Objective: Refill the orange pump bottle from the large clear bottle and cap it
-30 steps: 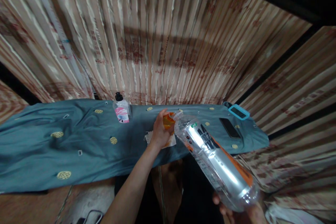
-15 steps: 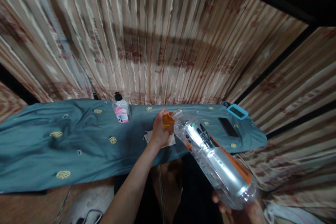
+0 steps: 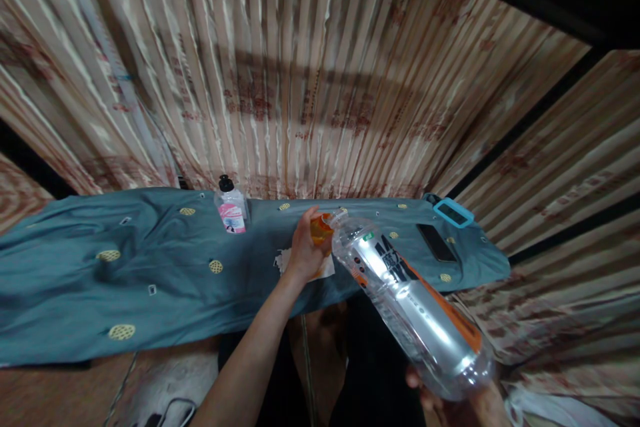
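My left hand (image 3: 306,247) is closed round an orange, see-through cup (image 3: 321,229) above the cloth-covered table. Under that hand lies a piece of white tissue (image 3: 326,268). A large clear plastic bottle (image 3: 410,300) with a silver, black and orange label is tilted, its mouth at the cup's rim. My right hand (image 3: 457,403) grips the bottle near its base, at the lower edge of the view; its fingers are partly hidden behind the plastic. Whether liquid runs from the bottle, I cannot make out.
A clear pump bottle (image 3: 231,209) with a pink label and black top stands left on the green-blue tablecloth (image 3: 170,247). At the right lie a dark phone (image 3: 436,243) and a light-blue framed device (image 3: 453,213). Pleated curtains (image 3: 310,80) hang behind.
Hardly anything differs. The clear bottle's base has shifted very slightly right and down, while its mouth stays at the cup.
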`<state>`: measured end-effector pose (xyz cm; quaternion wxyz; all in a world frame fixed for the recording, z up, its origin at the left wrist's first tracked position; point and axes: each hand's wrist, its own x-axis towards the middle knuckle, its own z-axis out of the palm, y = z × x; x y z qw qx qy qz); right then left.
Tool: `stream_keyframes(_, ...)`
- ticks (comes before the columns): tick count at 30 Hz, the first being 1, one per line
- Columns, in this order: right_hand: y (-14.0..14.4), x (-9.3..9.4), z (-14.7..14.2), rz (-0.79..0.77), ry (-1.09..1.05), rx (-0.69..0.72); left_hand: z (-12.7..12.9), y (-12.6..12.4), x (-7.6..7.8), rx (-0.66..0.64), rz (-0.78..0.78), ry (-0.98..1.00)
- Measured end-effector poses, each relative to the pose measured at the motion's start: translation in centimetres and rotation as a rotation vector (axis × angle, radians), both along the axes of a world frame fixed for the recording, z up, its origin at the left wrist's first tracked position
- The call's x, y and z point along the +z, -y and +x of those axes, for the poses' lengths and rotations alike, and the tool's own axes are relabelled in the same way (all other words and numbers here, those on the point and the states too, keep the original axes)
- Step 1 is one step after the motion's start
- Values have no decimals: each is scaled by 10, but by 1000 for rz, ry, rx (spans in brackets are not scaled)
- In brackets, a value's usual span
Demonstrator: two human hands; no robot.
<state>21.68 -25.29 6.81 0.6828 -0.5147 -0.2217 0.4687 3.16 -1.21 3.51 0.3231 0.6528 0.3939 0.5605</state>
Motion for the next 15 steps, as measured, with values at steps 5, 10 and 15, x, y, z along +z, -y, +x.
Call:
stream_keyframes(5,1,5,-7,37,-37,-32,1,-1,-2,8,25,5)
stream_keyframes(10,0,8,-10,37,-29,-43,2,-1,-4,-4,12,11)
stream_keyframes(15,1,5,-6,75,31,9,1,-1,-4,8,12,-1)
